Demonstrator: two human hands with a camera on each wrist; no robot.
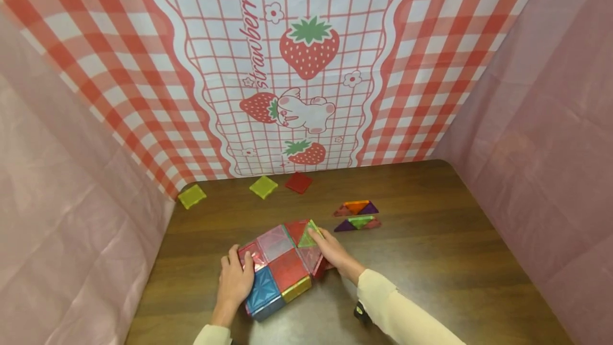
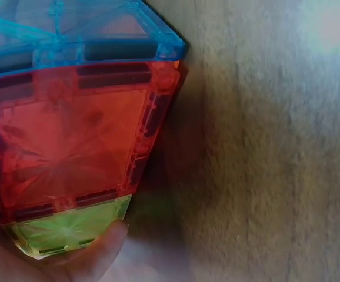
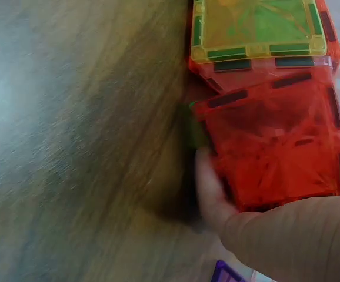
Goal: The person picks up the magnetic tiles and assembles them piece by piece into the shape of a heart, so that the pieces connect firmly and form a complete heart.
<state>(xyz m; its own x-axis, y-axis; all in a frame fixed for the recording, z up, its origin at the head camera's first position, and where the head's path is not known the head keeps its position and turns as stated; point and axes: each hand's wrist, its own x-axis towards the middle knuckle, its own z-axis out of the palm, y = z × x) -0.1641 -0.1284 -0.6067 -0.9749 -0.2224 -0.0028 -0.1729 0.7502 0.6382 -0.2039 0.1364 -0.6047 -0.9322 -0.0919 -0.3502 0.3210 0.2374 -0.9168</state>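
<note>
A box-like block of translucent magnetic tiles (image 1: 289, 270) lies on the table. Its top shows a blue square (image 1: 262, 287), red and pale pink squares, and a green triangle (image 1: 308, 237) at the right end. My left hand (image 1: 234, 281) grips the block's left end, and its fingers are partly hidden behind it. With the thumb near the green triangle, my right hand (image 1: 335, 252) holds the right end. A red square tile (image 3: 276, 141) stands tilted beside that hand in the right wrist view. In the left wrist view, a digit touches a yellow-green tile (image 2: 64, 229) below a red one.
Two yellow-green squares (image 1: 263, 187) and a red square (image 1: 299, 182) lie along the table's back edge. Right of the block are two short rows of triangle tiles (image 1: 356, 207). A small black object (image 1: 361, 313) sits by the right sleeve. Cloth walls surround the wooden table (image 1: 431, 260).
</note>
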